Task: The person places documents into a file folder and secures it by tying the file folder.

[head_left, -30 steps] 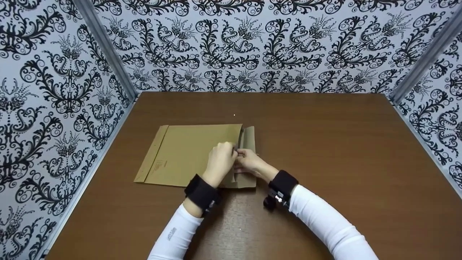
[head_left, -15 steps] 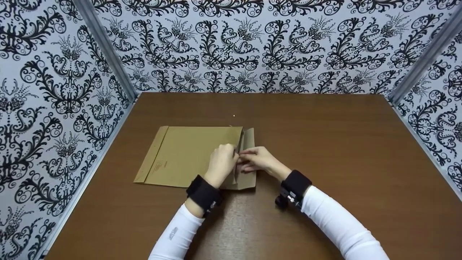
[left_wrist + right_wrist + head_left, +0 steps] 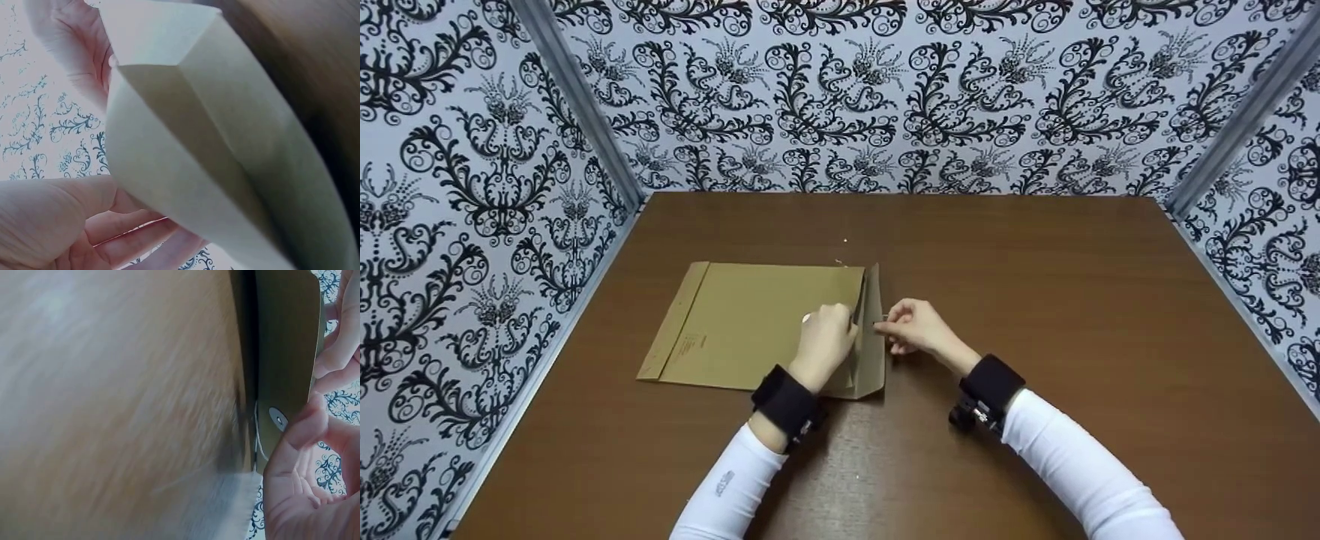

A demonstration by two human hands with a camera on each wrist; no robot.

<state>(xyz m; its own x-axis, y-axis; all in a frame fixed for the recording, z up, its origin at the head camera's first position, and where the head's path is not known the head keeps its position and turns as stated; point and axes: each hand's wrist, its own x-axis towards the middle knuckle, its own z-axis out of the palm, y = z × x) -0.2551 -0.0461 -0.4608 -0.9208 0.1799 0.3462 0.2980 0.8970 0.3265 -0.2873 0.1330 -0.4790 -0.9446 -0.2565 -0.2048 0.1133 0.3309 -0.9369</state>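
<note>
A brown kraft string-tie envelope [image 3: 757, 300] lies on the table, its open end to the right with the flap [image 3: 871, 367] tilted up. My left hand [image 3: 826, 337] grips the upper edge of the opening; the left wrist view looks into the gaping mouth [image 3: 191, 124]. At the flap's outer edge, my right hand [image 3: 919, 328] pinches it between thumb and fingertips. A pale round button [image 3: 278, 418] with a white string [image 3: 258, 439] shows on the flap in the right wrist view. By the left knuckles is a small white spot [image 3: 806, 318], too small to identify.
The brown wooden table [image 3: 1035, 300] extends around the envelope. Patterned walls [image 3: 840, 97] stand behind it and at both sides. A small white bit [image 3: 845, 240] lies beyond the envelope.
My right hand has drawn away to the right from the opening and now holds the flap's edge, which has risen. The left hand stays at the opening, having barely moved.
</note>
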